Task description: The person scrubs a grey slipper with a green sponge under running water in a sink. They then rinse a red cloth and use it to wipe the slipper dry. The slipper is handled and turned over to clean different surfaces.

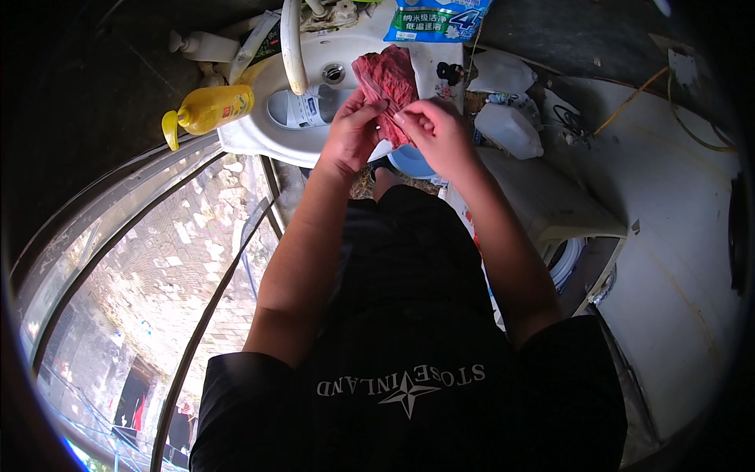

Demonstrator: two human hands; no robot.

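Observation:
A crumpled red cloth [386, 76] is held up over the right side of the white washbasin [289, 147]. My left hand [353, 130] grips its lower left edge between thumb and fingers. On its lower right edge, the thumb and fingers of my right hand [435, 133] pinch the fabric. A grey and white slide sandal [304, 109] lies in the basin, partly hidden by my left hand. The drain [334, 73] shows between the faucet spout [293, 53] and the cloth.
A yellow pump bottle [221, 109] lies at the basin's left rim, with a white pump bottle [209, 47] behind it. A blue detergent bag [436, 20] stands at the back. Plastic jugs [508, 130] are at the right. Below the basin sits a blue tub [413, 162].

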